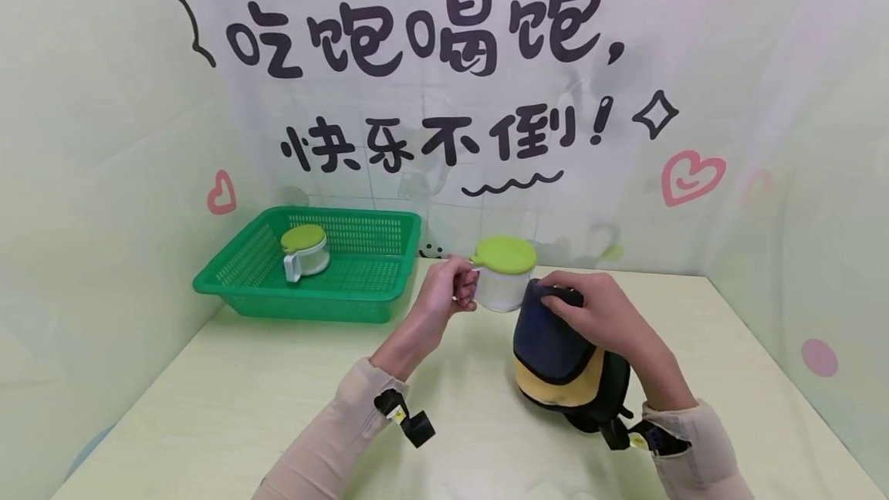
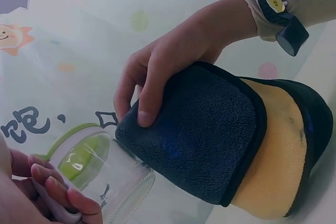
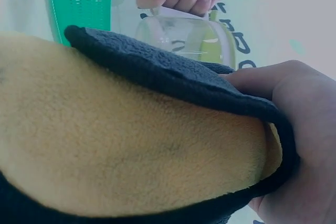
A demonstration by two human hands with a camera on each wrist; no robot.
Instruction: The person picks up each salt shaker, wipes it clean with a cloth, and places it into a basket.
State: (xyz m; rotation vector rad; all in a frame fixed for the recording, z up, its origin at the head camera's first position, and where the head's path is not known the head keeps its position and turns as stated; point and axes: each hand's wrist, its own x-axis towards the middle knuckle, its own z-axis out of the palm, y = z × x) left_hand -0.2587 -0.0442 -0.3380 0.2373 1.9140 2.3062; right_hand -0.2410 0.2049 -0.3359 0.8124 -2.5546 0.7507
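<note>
My left hand [image 1: 447, 288] grips the white handle of a clear seasoning jar [image 1: 501, 292] with a green lid [image 1: 507, 255], held up above the table. In the left wrist view the jar [image 2: 126, 187] is tilted, its lid shut. My right hand [image 1: 607, 311] pinches the top of a folded cleaning cloth [image 1: 552, 338], navy on one side, yellow on the other, edged in black. The cloth hangs down beside the jar's right side. Its corner [image 2: 126, 129] overlaps the glass in the left wrist view; whether they touch I cannot tell.
A green plastic basket [image 1: 312, 307] stands at the back left of the pale table [image 1: 444, 438]. Inside it is a second jar [image 1: 312, 259] with a green lid and white handle. Printed white sheets [image 1: 444, 230] enclose the back and sides.
</note>
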